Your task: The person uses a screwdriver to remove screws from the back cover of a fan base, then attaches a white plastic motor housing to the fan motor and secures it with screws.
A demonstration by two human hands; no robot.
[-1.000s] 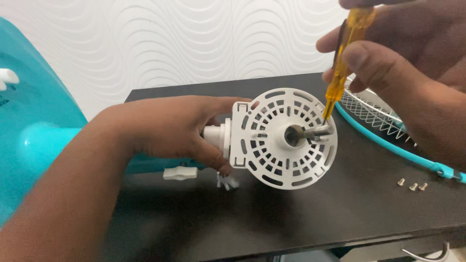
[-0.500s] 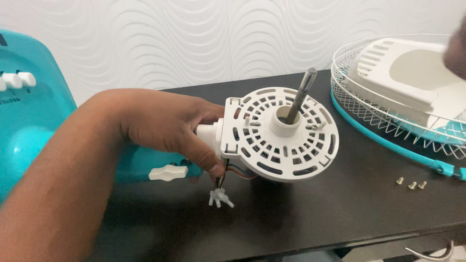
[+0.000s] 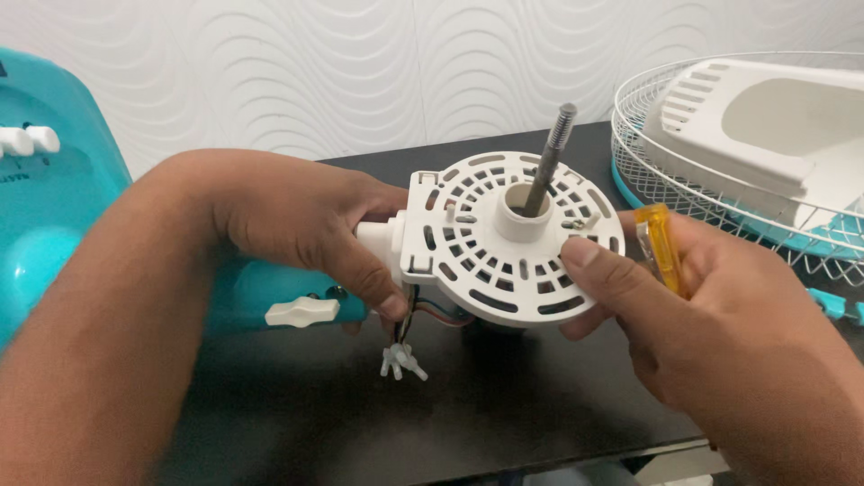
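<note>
My left hand grips the back of a white round fan motor housing with slotted vents. A grey threaded metal shaft stands up out of its middle. Coloured wires with white connectors hang below it. My right hand holds a yellow-handled screwdriver in the palm while its thumb and fingers pinch the housing's right rim.
The housing is held over a black table. A turquoise fan body with a white knob stands at the left. At the right a wire fan guard with a turquoise rim holds a white plastic cover. A wavy white wall is behind.
My right hand lifted the screwdriver off the housing, left view, then came back low and took hold of the rim. The housing tilted so its shaft points upward.
</note>
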